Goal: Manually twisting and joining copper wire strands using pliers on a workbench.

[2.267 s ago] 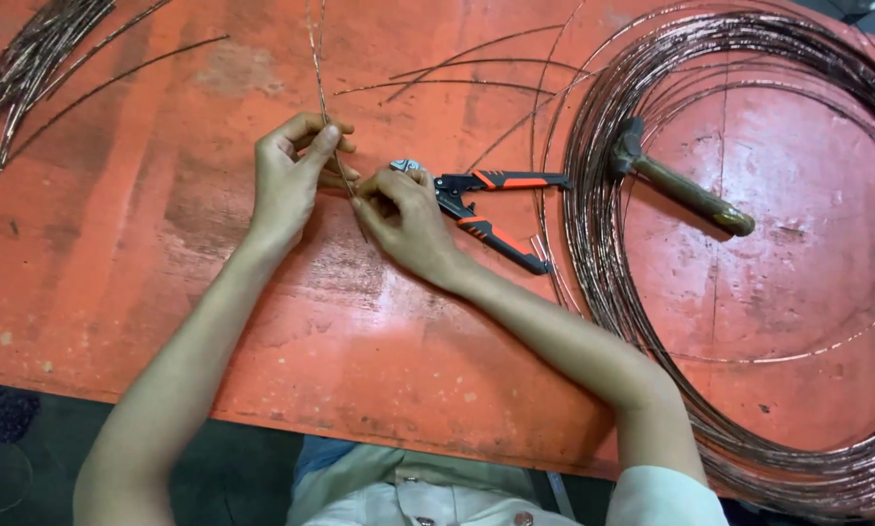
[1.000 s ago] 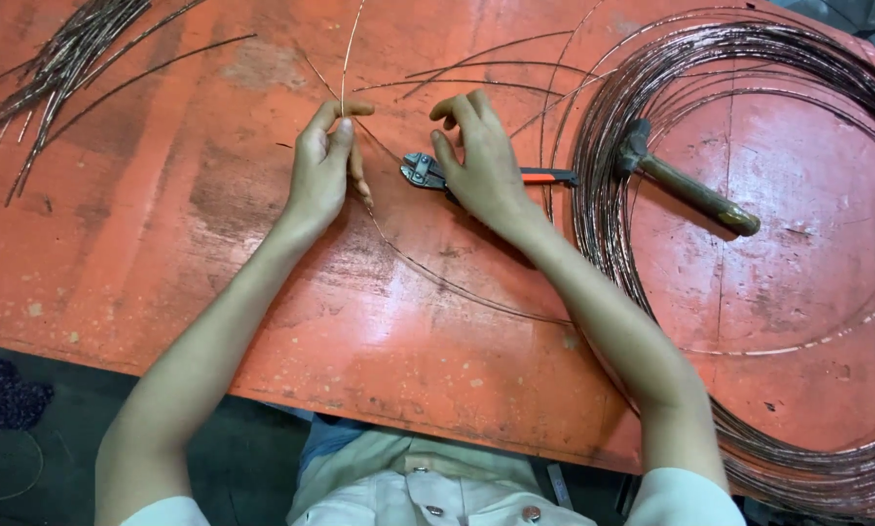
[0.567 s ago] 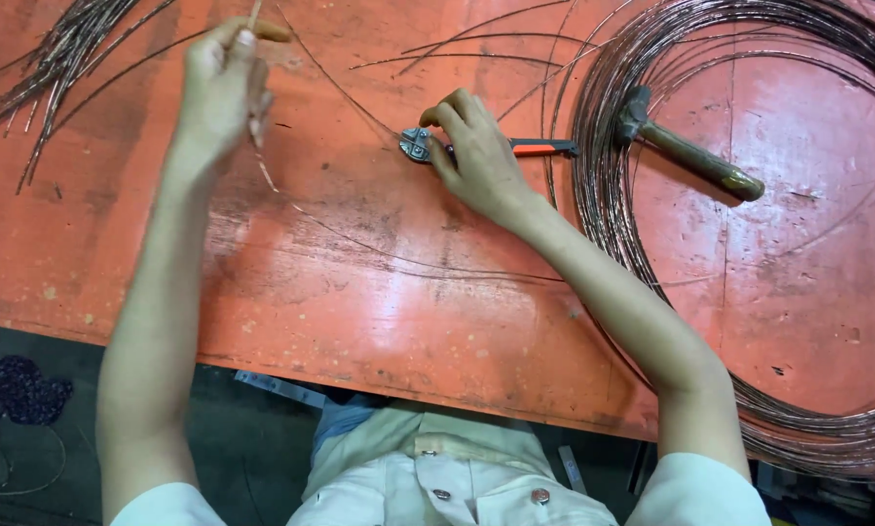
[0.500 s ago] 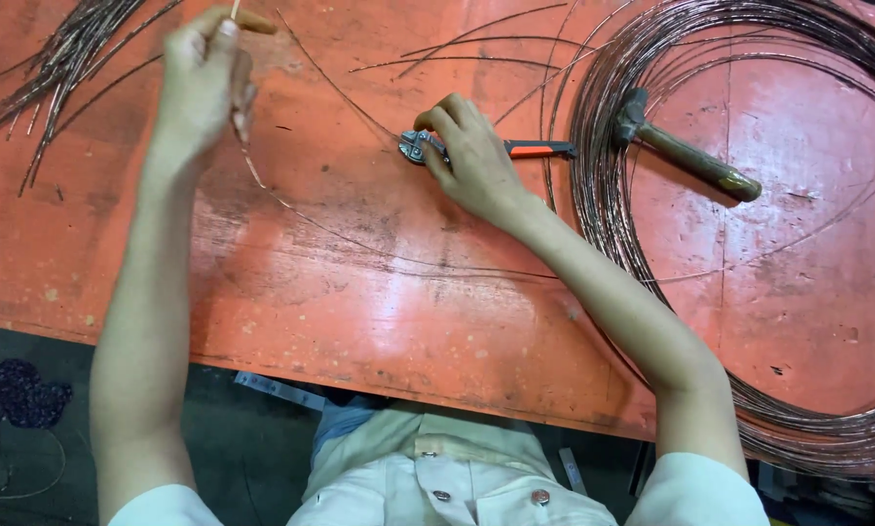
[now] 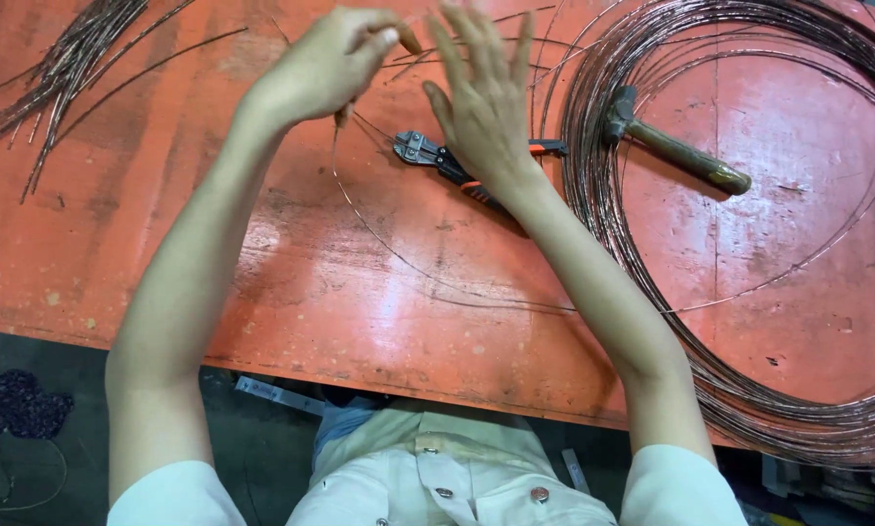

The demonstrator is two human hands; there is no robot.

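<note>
L fingers (image 5: 384, 41) pinched on thin coppery wire strand (image 5: 338, 146), near desk's far edge | R hand (image 5: 481, 97) fingers spread, empty, above red-handled cutters (image 5: 457, 166) | strand trails toward near edge | judgement: keep pinch firm, draw strand taut clear of big wire coil (image 5: 593, 195) before gripping cutters | orange desk (image 5: 213, 244)

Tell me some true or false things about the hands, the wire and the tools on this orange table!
1. The left hand pinches a thin wire. True.
2. The right hand holds the hammer. False: its fingers are spread open and empty, and the hammer lies inside the wire coil.
3. The cutters lie on the table, partly under the right hand. True.
4. The bundle of cut wire pieces lies at the far right. False: it lies at the far left.
</note>
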